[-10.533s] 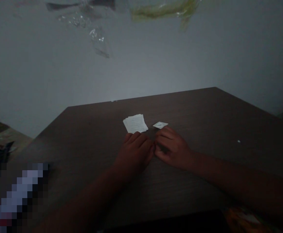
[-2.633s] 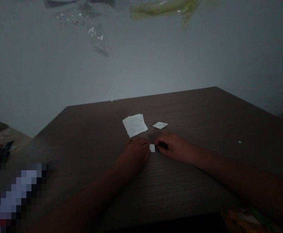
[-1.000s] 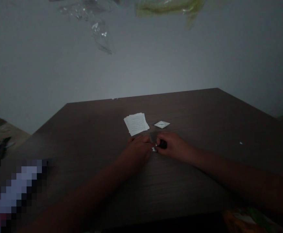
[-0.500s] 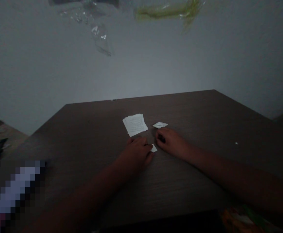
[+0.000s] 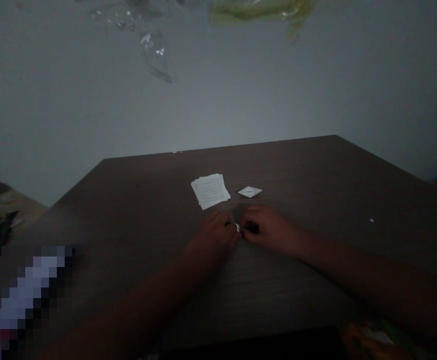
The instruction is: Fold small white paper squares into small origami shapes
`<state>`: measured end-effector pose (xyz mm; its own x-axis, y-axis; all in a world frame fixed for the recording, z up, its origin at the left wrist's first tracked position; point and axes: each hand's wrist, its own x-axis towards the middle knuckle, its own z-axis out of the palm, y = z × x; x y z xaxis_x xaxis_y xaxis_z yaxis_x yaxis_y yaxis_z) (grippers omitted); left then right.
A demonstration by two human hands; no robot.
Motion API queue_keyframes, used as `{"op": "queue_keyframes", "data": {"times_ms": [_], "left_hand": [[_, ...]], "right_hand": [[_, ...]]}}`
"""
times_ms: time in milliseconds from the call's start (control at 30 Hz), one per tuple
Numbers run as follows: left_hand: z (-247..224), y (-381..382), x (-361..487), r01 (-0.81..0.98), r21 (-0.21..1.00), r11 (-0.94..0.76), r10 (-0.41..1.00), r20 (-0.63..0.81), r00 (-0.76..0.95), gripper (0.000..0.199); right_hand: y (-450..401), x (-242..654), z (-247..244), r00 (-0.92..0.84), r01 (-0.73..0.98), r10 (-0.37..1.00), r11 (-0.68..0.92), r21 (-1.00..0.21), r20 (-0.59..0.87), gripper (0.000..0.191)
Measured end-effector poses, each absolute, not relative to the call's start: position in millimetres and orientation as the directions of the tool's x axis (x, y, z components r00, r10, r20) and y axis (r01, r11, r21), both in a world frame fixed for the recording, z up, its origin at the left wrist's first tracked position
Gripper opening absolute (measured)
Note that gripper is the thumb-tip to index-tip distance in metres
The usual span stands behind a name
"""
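A small white piece of paper (image 5: 237,227) shows between my two hands, low over the brown table. My left hand (image 5: 216,232) is closed on its left side. From the right, my right hand (image 5: 261,224) meets the piece with thumb and fingers pinched together; the fingertips are dark and partly hidden. Just beyond my left hand lies a stack of printed white paper sheets (image 5: 211,191), slightly fanned. A folded white diamond-shaped paper (image 5: 250,191) rests on the table beyond my right hand.
The brown table (image 5: 158,190) reaches back to a grey wall. A tiny white scrap (image 5: 371,220) lies on the right. Clear plastic (image 5: 156,55) and a yellow wrapper (image 5: 256,12) hang on the wall. A blurred-out pale object (image 5: 26,290) is at the lower left.
My right hand has moved down and in to the small paper at my left hand. Less of that paper shows now. The view has shifted slightly.
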<state>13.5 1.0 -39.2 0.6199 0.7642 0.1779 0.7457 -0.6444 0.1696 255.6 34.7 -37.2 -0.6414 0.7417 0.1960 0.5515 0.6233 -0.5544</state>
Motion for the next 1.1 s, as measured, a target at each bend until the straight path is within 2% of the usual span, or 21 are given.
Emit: {"op": "queue_keyframes", "data": {"times_ms": [167,400,900,1100], "left_hand": [[-46,10,8,0.707,0.216,-0.674,0.739,0.17,0.652,0.025],[-39,9,6,0.708,0.326,-0.626,0.771,0.124,0.625,0.021],[-31,7,8,0.709,0.299,-0.639,0.76,0.103,0.642,0.02],[-29,6,10,0.72,0.246,-0.649,0.756,0.108,0.645,0.019]], "right_hand": [[33,253,-35,-0.632,0.564,0.755,0.605,-0.563,0.178,0.02],[33,253,-35,-0.619,0.57,0.765,0.593,-0.57,0.178,0.02],[42,253,-42,-0.592,0.596,0.792,0.556,-0.579,0.151,0.018],[48,253,-41,-0.558,0.631,0.82,0.52,-0.576,0.129,0.019]]}}
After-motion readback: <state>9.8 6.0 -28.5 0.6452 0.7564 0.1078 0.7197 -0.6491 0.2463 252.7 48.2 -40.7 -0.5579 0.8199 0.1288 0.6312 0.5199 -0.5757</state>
